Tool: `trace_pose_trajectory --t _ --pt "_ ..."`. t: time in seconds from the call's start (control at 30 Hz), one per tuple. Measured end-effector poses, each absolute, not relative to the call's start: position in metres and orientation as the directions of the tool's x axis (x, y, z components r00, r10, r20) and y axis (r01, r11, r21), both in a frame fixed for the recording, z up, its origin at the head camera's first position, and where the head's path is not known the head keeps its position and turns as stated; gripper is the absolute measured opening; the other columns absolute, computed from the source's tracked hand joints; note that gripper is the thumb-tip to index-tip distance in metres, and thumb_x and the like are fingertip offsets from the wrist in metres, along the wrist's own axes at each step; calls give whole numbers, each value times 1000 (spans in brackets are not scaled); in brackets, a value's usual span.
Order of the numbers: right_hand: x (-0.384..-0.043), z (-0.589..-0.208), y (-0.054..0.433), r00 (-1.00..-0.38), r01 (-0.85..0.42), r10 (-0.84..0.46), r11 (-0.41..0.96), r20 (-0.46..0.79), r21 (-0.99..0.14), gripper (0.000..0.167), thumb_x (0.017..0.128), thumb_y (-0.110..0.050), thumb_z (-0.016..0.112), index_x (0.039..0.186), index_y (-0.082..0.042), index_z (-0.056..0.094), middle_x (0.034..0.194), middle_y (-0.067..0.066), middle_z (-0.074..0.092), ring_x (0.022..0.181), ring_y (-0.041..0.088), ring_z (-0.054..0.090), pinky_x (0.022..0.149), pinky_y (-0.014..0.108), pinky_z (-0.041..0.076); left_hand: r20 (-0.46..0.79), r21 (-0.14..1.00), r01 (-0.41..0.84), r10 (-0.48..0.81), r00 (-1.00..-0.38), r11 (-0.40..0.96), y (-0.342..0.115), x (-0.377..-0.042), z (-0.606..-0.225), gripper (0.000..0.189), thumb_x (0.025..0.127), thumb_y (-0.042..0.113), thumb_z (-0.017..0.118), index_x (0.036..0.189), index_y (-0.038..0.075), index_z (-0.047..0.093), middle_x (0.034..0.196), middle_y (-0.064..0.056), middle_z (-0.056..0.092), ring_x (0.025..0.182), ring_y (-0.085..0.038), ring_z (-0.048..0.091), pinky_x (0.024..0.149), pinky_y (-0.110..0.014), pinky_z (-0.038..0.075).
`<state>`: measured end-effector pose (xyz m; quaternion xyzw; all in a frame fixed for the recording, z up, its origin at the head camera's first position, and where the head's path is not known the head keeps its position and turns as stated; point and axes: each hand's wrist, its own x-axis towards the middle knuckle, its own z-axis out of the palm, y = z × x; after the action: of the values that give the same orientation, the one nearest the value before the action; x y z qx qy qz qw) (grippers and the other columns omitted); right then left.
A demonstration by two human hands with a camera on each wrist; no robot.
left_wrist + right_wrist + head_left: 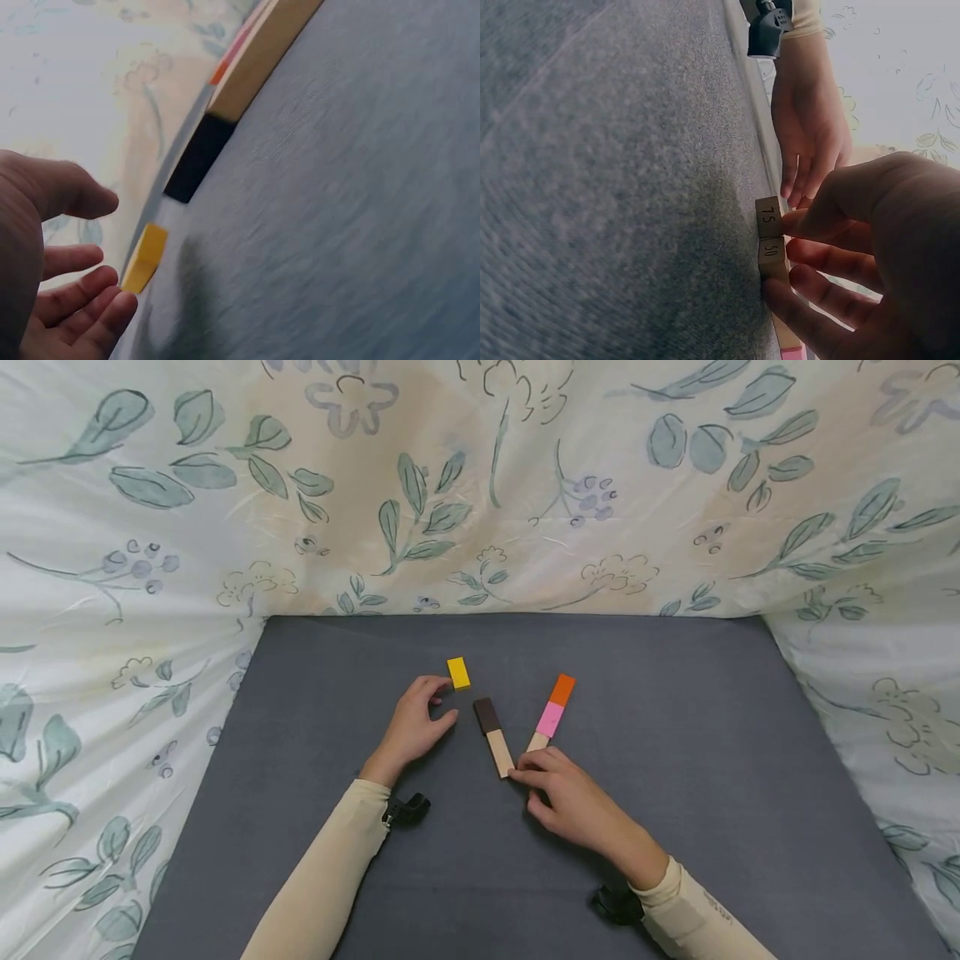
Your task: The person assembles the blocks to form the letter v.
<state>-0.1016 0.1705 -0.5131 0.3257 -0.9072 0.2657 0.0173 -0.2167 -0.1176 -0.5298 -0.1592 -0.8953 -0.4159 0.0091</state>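
My left hand (415,718) is beside a yellow block (458,673), fingertips right at its left side and thumb spread apart, nothing between them. To its right, a dark brown block (487,715) and a plain wood block (499,754) form one slanting row. A second row has an orange block (562,690), a pink block (551,719) and a wood block (537,742). My right hand (581,797) reaches over the near end of that row, hiding part of it, fingertips at both wood blocks and thumb away. Their ends read 75 (768,214) and 50 (772,251).
A dark grey cloth (675,718) covers the table. Pale curtains (480,527) with a leaf and flower print stand around its back and sides. Black wrist cameras (408,810) are strapped to both forearms, low over the cloth.
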Motion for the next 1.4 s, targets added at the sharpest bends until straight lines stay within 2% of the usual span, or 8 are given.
trace_pose_trajectory --t 0.4,0.93,1.4 --pt "-100 -513 170 -797 -585 -575 657 185 -476 38 92 2 73 128 -4 80 125 4 66 114 20 57 95 41 56 91 739 258 287 -954 623 -131 -233 -523 65 97 20 83 153 0 56 147 -20 55 122 -37 62 107 -51 50" --pt "-100 -513 170 -797 -583 -574 652 186 -484 38 92 2 73 129 -6 80 123 2 65 113 19 56 93 39 55 103 728 284 311 -945 624 -130 -254 -519 72 95 21 85 157 1 53 151 -19 53 128 -38 58 110 -53 48" --pt "-100 -515 171 -790 -595 -578 641 205 -485 39 91 3 73 129 -5 80 124 2 66 112 19 57 92 39 55 61 723 259 315 -947 641 -129 -265 -521 73 96 22 85 157 2 52 155 -20 51 132 -38 56 113 -52 46"
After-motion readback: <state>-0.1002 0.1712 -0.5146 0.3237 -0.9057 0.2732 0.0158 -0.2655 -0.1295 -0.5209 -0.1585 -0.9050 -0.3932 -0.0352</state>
